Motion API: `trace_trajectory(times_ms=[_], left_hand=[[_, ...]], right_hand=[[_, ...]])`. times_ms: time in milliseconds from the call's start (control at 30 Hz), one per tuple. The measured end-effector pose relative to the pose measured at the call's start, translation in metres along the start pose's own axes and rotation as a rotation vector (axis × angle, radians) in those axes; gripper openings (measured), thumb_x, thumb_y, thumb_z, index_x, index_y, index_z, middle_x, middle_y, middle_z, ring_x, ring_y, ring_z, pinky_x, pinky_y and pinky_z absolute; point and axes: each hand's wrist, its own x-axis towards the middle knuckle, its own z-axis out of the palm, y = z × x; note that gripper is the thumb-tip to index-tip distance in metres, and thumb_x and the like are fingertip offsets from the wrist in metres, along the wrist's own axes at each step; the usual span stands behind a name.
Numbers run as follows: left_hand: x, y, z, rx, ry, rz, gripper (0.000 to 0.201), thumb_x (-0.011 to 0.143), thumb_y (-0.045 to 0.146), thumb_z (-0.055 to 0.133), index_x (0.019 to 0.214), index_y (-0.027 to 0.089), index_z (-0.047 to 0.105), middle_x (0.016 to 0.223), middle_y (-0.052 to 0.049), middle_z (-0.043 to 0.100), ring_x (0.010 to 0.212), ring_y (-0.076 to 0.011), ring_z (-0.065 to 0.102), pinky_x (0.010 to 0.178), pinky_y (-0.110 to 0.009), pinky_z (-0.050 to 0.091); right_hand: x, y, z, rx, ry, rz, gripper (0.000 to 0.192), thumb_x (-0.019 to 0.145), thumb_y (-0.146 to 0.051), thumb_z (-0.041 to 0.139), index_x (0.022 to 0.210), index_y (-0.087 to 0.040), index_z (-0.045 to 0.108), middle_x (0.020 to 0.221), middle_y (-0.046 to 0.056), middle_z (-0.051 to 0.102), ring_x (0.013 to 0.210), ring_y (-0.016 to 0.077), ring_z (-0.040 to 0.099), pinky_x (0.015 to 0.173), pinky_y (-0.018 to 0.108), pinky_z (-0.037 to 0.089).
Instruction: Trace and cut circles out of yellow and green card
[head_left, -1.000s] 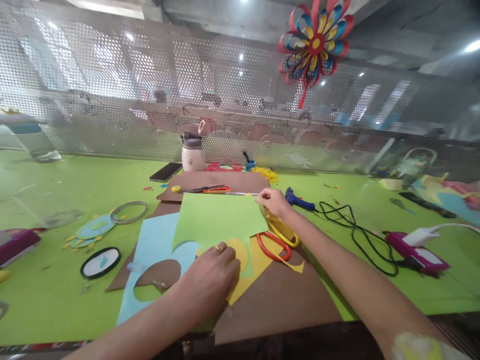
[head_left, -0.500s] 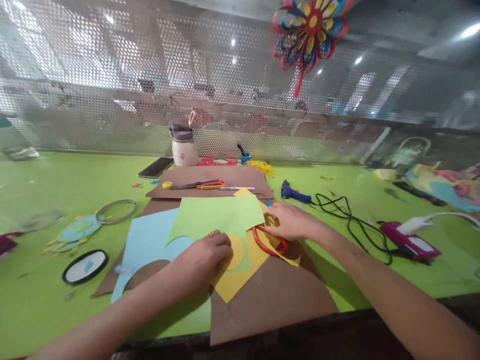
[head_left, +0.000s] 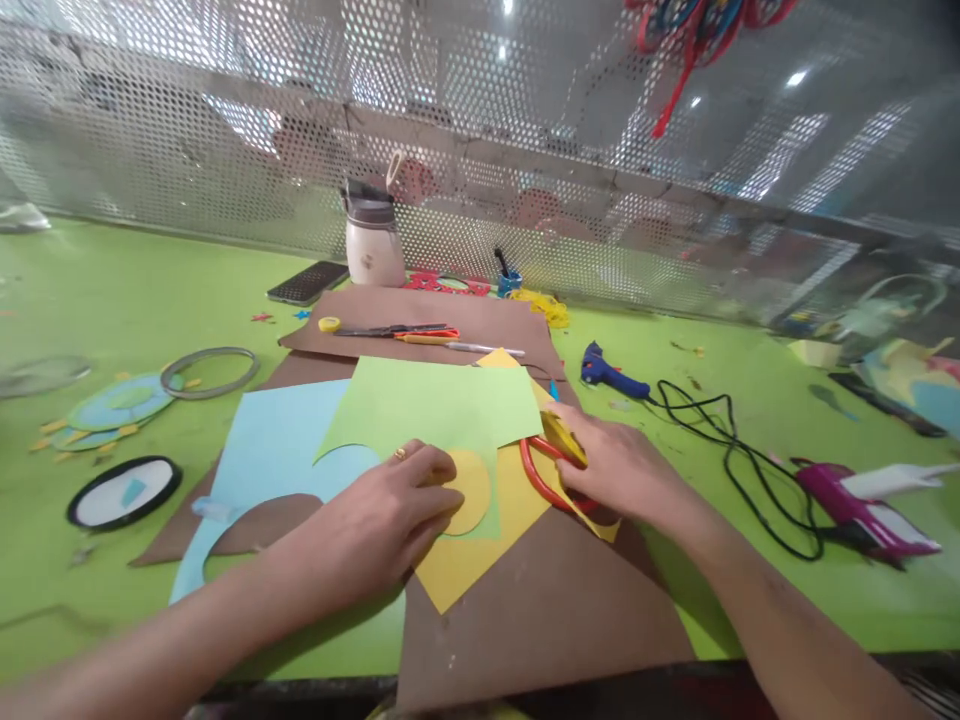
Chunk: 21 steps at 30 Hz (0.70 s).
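Since the earlier frame our right hand has come down from the far corner of the light green sheet and now lies over the red-and-yellow scissors at centre right, fingers curled onto their handles; whether they truly grip them we cannot tell. Our left hand, just below centre, is pressed flat with spread fingers on the green sheet beside the yellow paper circle (a ring shows on one finger). Under the green sheet lies a yellow sheet, and to the left a light blue sheet with a curved cut-out, all on brown card over the green worktop. Further up the frame a second pair of scissors rests on another brown card, with a white jar behind it. A blue glue gun and a black cable lie at right, well apart from the hands.
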Motion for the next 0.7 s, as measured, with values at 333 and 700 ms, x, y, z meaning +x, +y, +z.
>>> trace_trajectory(times_ms=[333, 700], left_hand=[[0.005, -0.012, 0.002, -0.118, -0.132, -0.107, 0.031, 0.098, 0.019, 0.035, 0.113, 0.02, 0.061, 0.117, -0.007, 0.056, 0.105, -0.0193, 0.053, 0.09, -0.033, 0.044], [-0.003, -0.015, -0.008, -0.023, -0.096, -0.223, 0.051, 0.083, 0.024, 0.06, 0.132, 0.02, 0.046, 0.123, -0.01, 0.055, 0.118, -0.0272, 0.05, 0.099, -0.042, 0.043]], right_hand=[[-0.01, 0.016, -0.005, -0.075, 0.08, -0.081, 0.034, 0.083, -0.023, 0.062, 0.117, -0.023, 0.06, 0.098, 0.011, 0.07, 0.091, 0.0335, 0.063, 0.069, 0.042, 0.049], [-0.026, -0.055, 0.011, 0.404, 0.09, -0.478, 0.017, 0.09, -0.024, 0.061, 0.106, -0.019, 0.062, 0.107, 0.009, 0.063, 0.102, 0.026, 0.053, 0.088, 0.042, 0.048]])
